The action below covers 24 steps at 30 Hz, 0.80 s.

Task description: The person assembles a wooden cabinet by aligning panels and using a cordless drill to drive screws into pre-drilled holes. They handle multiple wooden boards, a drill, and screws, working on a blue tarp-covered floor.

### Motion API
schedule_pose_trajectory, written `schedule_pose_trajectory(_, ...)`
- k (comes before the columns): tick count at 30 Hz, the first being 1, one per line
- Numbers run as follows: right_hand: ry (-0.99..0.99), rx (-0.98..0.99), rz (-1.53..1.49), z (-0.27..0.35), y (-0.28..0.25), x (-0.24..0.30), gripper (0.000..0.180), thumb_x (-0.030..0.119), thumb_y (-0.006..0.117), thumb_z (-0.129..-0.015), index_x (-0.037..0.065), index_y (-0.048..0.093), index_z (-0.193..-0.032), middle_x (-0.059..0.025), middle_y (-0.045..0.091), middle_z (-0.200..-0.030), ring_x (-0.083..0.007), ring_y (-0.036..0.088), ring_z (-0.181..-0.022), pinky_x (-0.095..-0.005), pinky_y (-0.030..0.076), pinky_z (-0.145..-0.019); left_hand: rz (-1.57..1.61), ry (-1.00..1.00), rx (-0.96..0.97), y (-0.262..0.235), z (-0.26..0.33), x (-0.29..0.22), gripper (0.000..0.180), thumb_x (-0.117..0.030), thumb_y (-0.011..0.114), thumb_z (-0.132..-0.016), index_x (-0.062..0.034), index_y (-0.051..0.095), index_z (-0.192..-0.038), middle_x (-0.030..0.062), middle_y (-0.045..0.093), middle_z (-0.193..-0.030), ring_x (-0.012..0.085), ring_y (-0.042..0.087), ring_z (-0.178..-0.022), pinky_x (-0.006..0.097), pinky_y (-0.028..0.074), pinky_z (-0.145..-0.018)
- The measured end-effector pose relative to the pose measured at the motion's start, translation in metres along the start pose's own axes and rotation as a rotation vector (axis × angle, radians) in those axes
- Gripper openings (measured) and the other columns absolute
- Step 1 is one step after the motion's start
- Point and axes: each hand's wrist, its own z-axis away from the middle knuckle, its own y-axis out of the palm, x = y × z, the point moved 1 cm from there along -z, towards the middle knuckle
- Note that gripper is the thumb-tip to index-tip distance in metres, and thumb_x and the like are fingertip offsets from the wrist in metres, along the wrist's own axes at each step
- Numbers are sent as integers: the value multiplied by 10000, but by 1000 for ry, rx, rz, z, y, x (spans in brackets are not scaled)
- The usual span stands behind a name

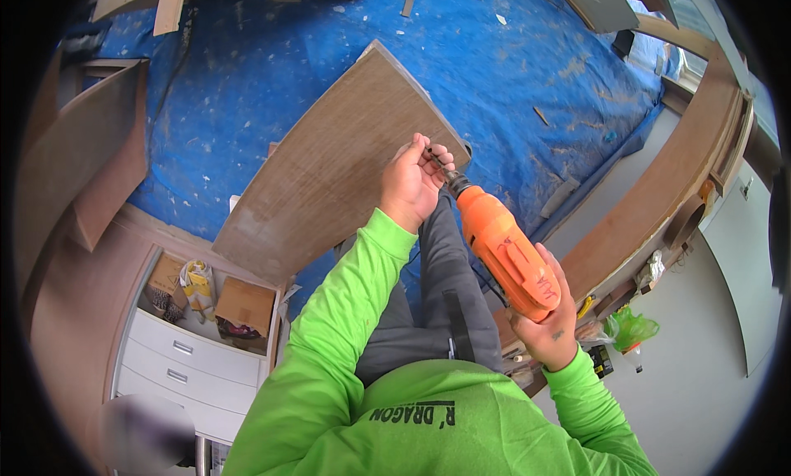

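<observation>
An orange power drill (504,244) with a dark chuck points up and to the left across the middle of the view. My right hand (554,324) is wrapped round its rear end and handle. At the front, my left hand (414,179) has its fingers curled at the tip of the drill, around a small dark bit (437,160). Just how the fingers meet the bit is hard to make out. Beneath my left hand and the drill's nose lies a large brown wooden panel (329,159), tilted over the blue sheet (272,72).
White drawers (189,348) stand at the lower left, with a cardboard box (245,305) on top. Wooden panels (107,138) lean at the left edge. Along the right runs a long curved wooden ledge (626,221), with a green plastic bag (633,328) near it.
</observation>
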Motion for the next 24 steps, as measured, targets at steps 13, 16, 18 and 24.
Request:
schedule_pose_trajectory(13,64,-24,-68,-3,6,5,847,-85,608,-772,-33,249,-1538,-138,536,-1397,-168,569,-1214,-310,472,-999,-116,11,31,-2,-2,-6,166,-261,547,-1042,-109,568,-979,50,652,-838,166,640,-764,303,523,-692)
schedule_pose_trajectory(16,93,-28,-116,-5,6,4,855,-84,623,-774,-30,244,-1539,-139,511,-1423,-170,552,-1240,-313,459,-1019,-165,32,31,-4,-2,-7,162,-261,557,-1038,-109,567,-985,48,659,-829,169,646,-751,300,522,-691)
schedule_pose_trajectory(18,98,-37,-124,-6,8,4,855,-83,630,-774,-30,247,-1537,-140,513,-1419,-174,555,-1240,-314,459,-1019,-163,38,29,-4,-4,-5,156,-258,567,-1034,-108,567,-988,47,663,-825,173,649,-744,299,521,-692)
schedule_pose_trajectory(24,-23,-31,145,-7,12,0,828,-58,650,-773,-34,295,-1520,-149,616,-1305,-177,635,-1133,-310,500,-959,-130,74,23,-3,-10,2,160,-243,582,-1027,-91,561,-986,53,635,-827,175,627,-755,313,519,-704)
